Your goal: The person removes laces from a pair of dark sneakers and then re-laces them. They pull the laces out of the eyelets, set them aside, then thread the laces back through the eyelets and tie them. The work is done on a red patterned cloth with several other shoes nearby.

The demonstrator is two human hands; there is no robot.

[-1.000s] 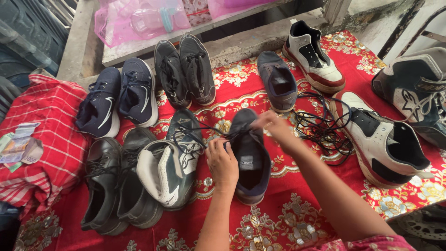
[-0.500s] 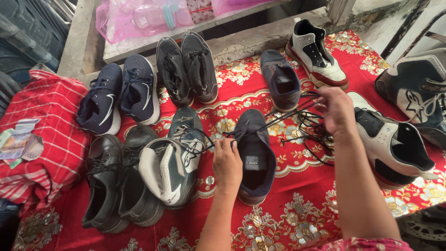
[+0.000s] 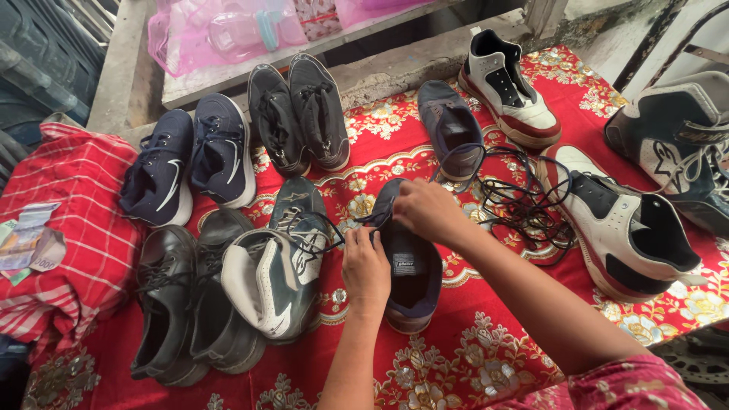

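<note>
As both hands [image 3: 395,243] grip, navy shoe [image 3: 414,285] beneath

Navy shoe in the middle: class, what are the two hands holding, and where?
Both the left hand and right hand pinch the dark lace at the front of the navy shoe.

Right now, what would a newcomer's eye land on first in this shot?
Both hands meet at the centre over a dark blue shoe: the left hand rests at its side, the right hand grips at its toe end, where a black lace trails off to the right. Around them, shoes crowd a red floral cloth, with a large white, black and red sneaker at right.
</note>
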